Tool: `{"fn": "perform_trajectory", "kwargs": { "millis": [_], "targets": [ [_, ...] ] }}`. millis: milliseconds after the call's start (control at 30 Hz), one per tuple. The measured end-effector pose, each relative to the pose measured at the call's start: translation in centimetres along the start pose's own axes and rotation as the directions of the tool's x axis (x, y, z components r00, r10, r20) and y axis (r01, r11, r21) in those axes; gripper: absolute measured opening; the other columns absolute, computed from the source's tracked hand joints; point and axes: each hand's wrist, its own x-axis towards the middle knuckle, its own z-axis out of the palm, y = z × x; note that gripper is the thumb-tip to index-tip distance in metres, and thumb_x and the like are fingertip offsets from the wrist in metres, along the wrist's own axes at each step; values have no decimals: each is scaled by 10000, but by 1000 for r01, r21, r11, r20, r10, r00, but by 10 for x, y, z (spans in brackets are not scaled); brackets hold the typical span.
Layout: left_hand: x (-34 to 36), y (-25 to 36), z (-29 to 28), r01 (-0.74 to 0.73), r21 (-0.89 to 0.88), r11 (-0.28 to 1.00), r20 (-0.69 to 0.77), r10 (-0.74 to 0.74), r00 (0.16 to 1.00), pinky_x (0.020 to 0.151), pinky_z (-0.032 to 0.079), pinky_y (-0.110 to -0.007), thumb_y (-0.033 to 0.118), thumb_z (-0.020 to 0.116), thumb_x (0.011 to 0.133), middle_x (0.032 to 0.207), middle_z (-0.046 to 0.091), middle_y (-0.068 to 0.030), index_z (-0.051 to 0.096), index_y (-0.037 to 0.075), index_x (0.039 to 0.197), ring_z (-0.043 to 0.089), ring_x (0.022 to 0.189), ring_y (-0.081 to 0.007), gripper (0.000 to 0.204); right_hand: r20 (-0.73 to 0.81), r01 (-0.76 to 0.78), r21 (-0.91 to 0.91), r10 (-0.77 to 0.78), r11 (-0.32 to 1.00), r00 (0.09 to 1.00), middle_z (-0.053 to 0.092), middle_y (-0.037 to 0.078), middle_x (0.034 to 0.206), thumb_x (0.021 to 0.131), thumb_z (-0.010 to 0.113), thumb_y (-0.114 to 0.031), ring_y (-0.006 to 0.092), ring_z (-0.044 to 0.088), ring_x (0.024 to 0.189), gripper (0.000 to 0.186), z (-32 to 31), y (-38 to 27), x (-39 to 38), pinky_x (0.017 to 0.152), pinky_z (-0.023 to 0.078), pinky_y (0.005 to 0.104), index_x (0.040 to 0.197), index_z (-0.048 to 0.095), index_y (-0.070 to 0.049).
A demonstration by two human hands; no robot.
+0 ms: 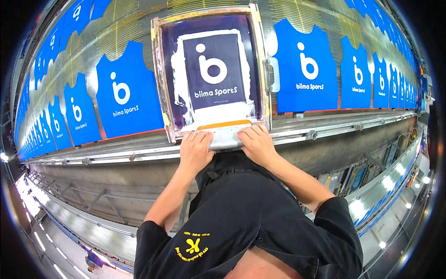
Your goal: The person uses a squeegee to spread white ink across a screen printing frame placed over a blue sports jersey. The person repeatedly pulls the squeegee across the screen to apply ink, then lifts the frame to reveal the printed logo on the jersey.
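Observation:
A screen-printing frame with a dark mesh lies over the long table in front of me. White ink lines the edges of its printing area and pools at the near end. Both my hands are closed on a squeegee with a grey metal handle and an orange blade edge, at the frame's near end. My left hand grips its left end; my right hand grips its right end. The thumbs are mostly hidden. A white logo with lettering shows in the middle of the screen.
Blue cut fabric pieces with white logos lie in rows along the table on both sides. A metal rail runs along the near edge. Behind me stand several stored frames at right, and a distant person at lower left.

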Motion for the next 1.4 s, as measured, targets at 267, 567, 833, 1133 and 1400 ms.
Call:
{"fn": "perform_trajectory", "kwargs": {
  "millis": [267, 567, 833, 1133, 1400],
  "targets": [
    [224, -98, -65, -45, 164, 985, 34, 40, 999, 717, 567, -485, 548, 832, 802, 818, 757, -99, 785, 145, 830, 745, 807, -332, 407, -163, -26, -160, -1, 987, 987, 712, 85, 922, 819, 863, -212, 328, 685, 967, 256, -45, 89, 197, 864, 493, 468, 997, 719, -97],
    [276, -135, -51, 48, 134, 990, -116, -33, 993, 749, 569, -462, 546, 818, 813, 843, 775, -92, 836, 179, 862, 744, 824, -346, 370, -320, -75, -167, 17, 983, 947, 701, 75, 907, 791, 867, -219, 316, 647, 932, 246, -13, 125, 260, 857, 477, 459, 929, 694, -110],
    [78, -57, 3, -56, 106, 993, -261, 83, 962, 801, 505, -405, 239, 925, 660, 930, 796, -11, 811, 168, 978, 726, 843, -239, 345, -295, -26, -107, -7, 994, 956, 631, 65, 915, 670, 814, -92, 283, 616, 875, 365, 20, 27, 85, 832, 465, 449, 1014, 693, -103],
    [256, -115, -81, -19, 143, 990, -64, 29, 998, 723, 571, -474, 598, 816, 808, 797, 764, -93, 779, 139, 797, 748, 762, -328, 461, -306, 42, -176, -95, 984, 947, 689, 77, 867, 817, 866, -316, 314, 667, 864, 282, -36, 109, 241, 837, 467, 466, 895, 674, -124],
    [286, -144, -50, 54, 119, 991, -142, -37, 989, 722, 569, -466, 561, 836, 795, 800, 764, -84, 823, 172, 863, 738, 760, -336, 395, -326, -95, -182, 31, 979, 945, 714, 58, 875, 736, 887, -211, 316, 650, 865, 283, -7, 134, 273, 821, 488, 473, 908, 695, -95]
  ]
}}
